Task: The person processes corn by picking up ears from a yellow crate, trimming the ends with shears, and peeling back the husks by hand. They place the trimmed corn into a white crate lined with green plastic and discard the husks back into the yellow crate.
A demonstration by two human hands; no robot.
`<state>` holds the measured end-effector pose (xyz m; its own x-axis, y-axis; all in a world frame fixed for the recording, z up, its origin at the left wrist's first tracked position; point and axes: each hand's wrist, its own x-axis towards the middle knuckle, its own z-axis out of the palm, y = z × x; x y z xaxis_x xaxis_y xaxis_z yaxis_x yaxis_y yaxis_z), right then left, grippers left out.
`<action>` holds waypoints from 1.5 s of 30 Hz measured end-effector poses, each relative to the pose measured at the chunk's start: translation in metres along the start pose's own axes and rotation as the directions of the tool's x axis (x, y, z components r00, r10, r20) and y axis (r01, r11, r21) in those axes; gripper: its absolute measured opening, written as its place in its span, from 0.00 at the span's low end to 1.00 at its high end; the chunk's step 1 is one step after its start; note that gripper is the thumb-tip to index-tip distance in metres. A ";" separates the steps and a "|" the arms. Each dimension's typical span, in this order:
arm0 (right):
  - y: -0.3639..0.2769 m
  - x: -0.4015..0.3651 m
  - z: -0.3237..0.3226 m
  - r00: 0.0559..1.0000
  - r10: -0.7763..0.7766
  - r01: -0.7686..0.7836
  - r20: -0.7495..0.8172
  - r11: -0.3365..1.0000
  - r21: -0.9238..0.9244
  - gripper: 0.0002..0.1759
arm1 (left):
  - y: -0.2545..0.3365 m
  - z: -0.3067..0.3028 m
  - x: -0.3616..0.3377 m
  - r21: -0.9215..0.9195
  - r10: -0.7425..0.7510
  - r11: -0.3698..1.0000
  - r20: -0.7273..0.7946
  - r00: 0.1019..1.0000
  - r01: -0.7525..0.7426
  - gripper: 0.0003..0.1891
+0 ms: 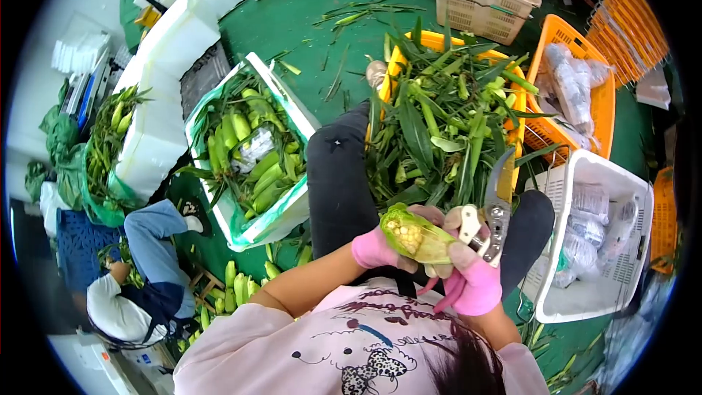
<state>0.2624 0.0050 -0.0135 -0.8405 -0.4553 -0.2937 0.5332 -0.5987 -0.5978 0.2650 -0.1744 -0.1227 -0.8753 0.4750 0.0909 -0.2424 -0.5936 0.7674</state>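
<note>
My left hand (382, 246), in a pink glove with greyish fingertips, is closed around an ear of corn (420, 240). Pale yellow kernels show at one end, and light green husk still wraps the rest. In my right hand (475, 278), gloved the same way, is a cutting tool (497, 227) with a curved blade, a riveted metal part and a whitish handle. Its blade points away from me. The right fingers also meet the corn's other end. Just beyond both hands, a yellow crate (393, 66) between my knees is heaped with green husks and leaves (446, 124).
Left stands a lined foam box (281, 208) of unhusked corn. Loose ears (238, 285) lie on the floor near a seated person (157, 249). At right are a white crate (621, 307) and an orange crate (608, 113) with plastic-wrapped bundles. A beige crate (479, 11) stands behind.
</note>
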 end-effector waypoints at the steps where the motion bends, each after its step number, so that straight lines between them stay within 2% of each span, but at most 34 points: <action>1: -0.002 -0.003 0.000 0.999 0.035 -0.035 0.022 0.999 -0.009 0.21 | -0.003 -0.003 -0.004 -0.076 -0.078 0.994 0.064 0.995 0.083 0.48; 4: 0.003 -0.002 0.009 0.999 -0.019 0.020 0.042 0.999 -0.029 0.20 | 0.009 0.003 -0.009 -0.136 -0.167 0.976 0.030 0.986 0.169 0.50; 5: 0.008 -0.002 0.001 0.996 -0.023 0.023 0.082 1.000 0.000 0.20 | 0.012 0.002 -0.011 0.060 -0.120 0.991 -0.043 0.992 0.122 0.50; 7: 0.016 0.003 0.014 0.998 -0.058 0.057 -0.016 0.997 -0.043 0.21 | 0.024 -0.001 -0.029 0.428 -0.138 0.888 -0.097 0.986 0.167 0.46; 8: 0.024 0.003 0.012 0.998 -0.047 0.045 -0.035 0.997 -0.058 0.23 | 0.035 0.002 -0.049 0.465 -0.090 0.868 -0.198 0.976 0.174 0.44; 9: 0.032 0.004 0.011 1.000 -0.008 0.009 0.022 0.999 -0.044 0.24 | 0.044 0.002 -0.076 0.652 0.030 0.735 -0.303 0.953 0.184 0.42; 10: 0.044 0.006 0.009 0.994 0.056 -0.053 0.096 0.998 -0.031 0.25 | 0.047 0.000 -0.109 0.542 0.074 0.808 -0.481 0.874 0.230 0.40; 12: 0.075 0.003 -0.007 0.992 0.126 -0.127 -0.022 0.940 -0.316 0.27 | 0.037 -0.011 -0.191 0.296 0.133 0.938 -0.788 0.601 0.180 0.37; 13: 0.091 0.003 -0.017 0.985 0.160 -0.174 -0.069 0.880 -0.442 0.27 | 0.025 -0.015 -0.235 0.195 0.165 0.980 -0.904 0.395 0.037 0.33; 14: 0.105 0.006 -0.024 0.978 0.197 -0.204 -0.071 0.817 -0.539 0.27 | 0.002 -0.023 -0.283 0.216 0.226 0.974 -0.955 0.192 -0.073 0.32; 16: 0.127 0.009 -0.039 0.963 0.262 -0.237 -0.056 0.736 -0.634 0.27 | -0.040 -0.021 -0.386 0.143 0.085 0.929 -0.980 -0.179 -0.342 0.30; 19: 0.141 0.010 -0.051 0.940 0.339 -0.273 -0.039 0.677 -0.683 0.28 | -0.109 0.016 -0.530 0.292 0.042 0.929 -0.696 -0.717 -0.229 0.30; 21: 0.145 0.008 -0.052 0.929 0.368 -0.286 -0.035 0.657 -0.698 0.28 | -0.131 0.054 -0.606 0.416 -0.053 0.874 -0.427 -0.903 -0.249 0.34; 22: 0.146 0.008 -0.056 0.926 0.376 -0.292 -0.038 0.649 -0.703 0.28 | -0.148 0.071 -0.650 0.397 -0.063 0.896 -0.332 -0.941 -0.201 0.37; 23: 0.146 0.008 -0.060 0.922 0.384 -0.300 -0.040 0.647 -0.701 0.28 | -0.180 0.080 -0.712 0.176 -0.086 0.978 -0.143 -0.986 -0.111 0.41; 24: 0.145 0.008 -0.065 0.921 0.387 -0.302 -0.038 0.650 -0.697 0.28 | -0.144 0.109 -0.685 -0.064 -0.106 0.991 0.150 -0.983 -0.117 0.44; 25: 0.142 0.009 -0.068 0.923 0.384 -0.303 -0.036 0.662 -0.686 0.28 | -0.157 0.122 -0.709 -0.116 -0.093 0.985 0.280 -0.956 -0.130 0.48; 26: 0.141 0.010 -0.076 0.922 0.384 -0.309 -0.038 0.674 -0.671 0.28 | -0.139 0.127 -0.699 -0.121 -0.224 0.942 0.473 -0.852 -0.315 0.53; 27: 0.139 0.011 -0.080 0.928 0.371 -0.302 -0.037 0.688 -0.660 0.28 | -0.122 0.132 -0.679 -0.067 -0.262 0.938 0.506 -0.822 -0.340 0.55; 28: 0.138 0.012 -0.088 0.929 0.368 -0.306 -0.040 0.701 -0.644 0.28 | -0.121 0.118 -0.680 -0.236 -0.140 0.902 0.632 -0.762 -0.361 0.53; 29: 0.137 0.012 -0.095 0.929 0.369 -0.309 -0.038 0.711 -0.632 0.28 | -0.116 0.099 -0.660 -0.388 0.139 0.914 0.577 -0.805 -0.119 0.49; 30: 0.138 0.015 -0.101 0.930 0.367 -0.306 -0.031 0.724 -0.619 0.28 | -0.109 0.076 -0.644 -0.503 0.406 0.855 0.495 -0.768 0.128 0.46; 31: 0.140 0.015 -0.106 0.929 0.370 -0.310 -0.029 0.731 -0.608 0.28 | -0.108 0.032 -0.641 -0.429 0.689 0.711 0.271 -0.672 0.557 0.41; 32: 0.141 0.015 -0.112 0.927 0.374 -0.316 -0.028 0.738 -0.596 0.28 | -0.104 -0.005 -0.637 -0.246 0.900 0.436 0.096 -0.426 0.866 0.37; 33: 0.143 0.014 -0.115 0.924 0.382 -0.324 -0.028 0.740 -0.589 0.28 | -0.067 -0.039 -0.589 -0.028 0.940 0.338 -0.036 -0.339 0.941 0.35; 35: 0.147 0.014 -0.121 0.919 0.394 -0.337 -0.027 0.747 -0.573 0.28 | 0.027 -0.096 -0.449 0.392 0.954 0.222 -0.275 -0.116 0.893 0.32; 36: 0.149 0.015 -0.123 0.917 0.399 -0.340 -0.023 0.750 -0.567 0.29 | 0.055 -0.124 -0.399 0.497 0.910 0.257 -0.413 -0.035 0.829 0.29; 37: 0.150 0.018 -0.123 0.914 0.405 -0.343 -0.017 0.752 -0.563 0.29 | 0.066 -0.171 -0.371 0.607 0.902 0.135 -0.402 0.155 0.783 0.26; 38: 0.152 0.020 -0.125 0.912 0.410 -0.349 -0.017 0.753 -0.557 0.29 | 0.094 -0.191 -0.324 0.708 0.836 0.148 -0.462 0.295 0.690 0.20; 40: 0.154 0.022 -0.128 0.909 0.415 -0.358 -0.021 0.757 -0.547 0.29 | 0.098 -0.283 -0.278 0.728 0.700 0.137 -0.551 0.454 0.672 0.14; 42: 0.154 0.025 -0.133 0.911 0.410 -0.365 -0.037 0.764 -0.533 0.29 | 0.084 -0.370 -0.249 0.501 0.531 -0.047 -0.720 0.447 0.864 0.14; 43: 0.154 0.025 -0.136 0.911 0.409 -0.372 -0.051 0.764 -0.527 0.29 | 0.078 -0.396 -0.242 0.377 0.463 -0.143 -0.792 0.398 0.915 0.18; 44: 0.154 0.026 -0.138 0.911 0.407 -0.378 -0.063 0.767 -0.519 0.29 | 0.068 -0.424 -0.237 0.252 0.484 -0.125 -0.829 0.281 0.960 0.23; 45: 0.154 0.026 -0.142 0.912 0.402 -0.383 -0.079 0.770 -0.510 0.29 | 0.076 -0.408 -0.219 0.175 0.470 -0.138 -0.855 0.220 0.975 0.26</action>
<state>0.3094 -0.0053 -0.2189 -0.5601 -0.6041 -0.5669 0.6838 0.0491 -0.7280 0.2678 -0.5885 -0.3434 -0.6643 -0.7297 -0.1617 -0.7465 0.6587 0.0944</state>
